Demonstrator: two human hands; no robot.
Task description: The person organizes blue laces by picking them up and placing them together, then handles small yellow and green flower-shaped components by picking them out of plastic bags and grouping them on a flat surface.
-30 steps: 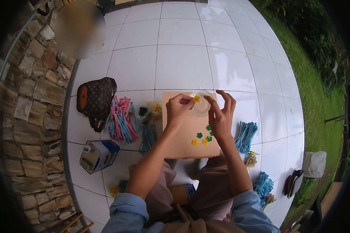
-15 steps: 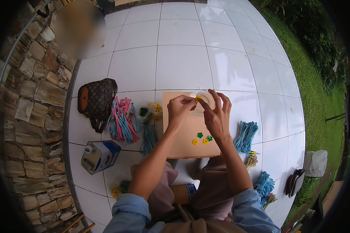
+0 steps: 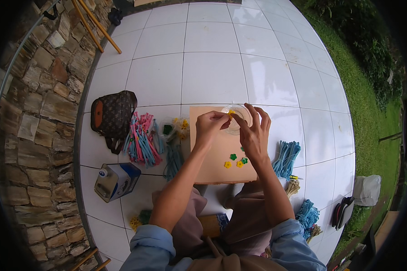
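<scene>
My left hand [image 3: 210, 125] is closed in a pinch on a small yellow plastic flower [image 3: 231, 113], over the far part of a tan board [image 3: 208, 158]. From the other side, the index finger of my right hand [image 3: 254, 135] meets the same flower. Its other fingers are raised, and its thumb is mostly hidden. Below both hands a clear round dish [image 3: 233, 130] rests on the board. Nearer to me lie loose yellow flowers [image 3: 228, 165] and green flowers [image 3: 233, 156], one partly covered by my right hand.
To the left are pink and blue bundled strips [image 3: 142, 140], a bag of flowers [image 3: 168, 129], a brown patterned bag [image 3: 113, 115] and a metal can [image 3: 116, 180]. Blue bundles [image 3: 286, 159] lie to the right. A stone wall [image 3: 40, 153] borders the tiles; grass [image 3: 371, 113] is at right.
Both hands stay nearly in place at the yellow flower, with small finger shifts. The blurred round shape at upper left is gone, and wooden poles show there.
</scene>
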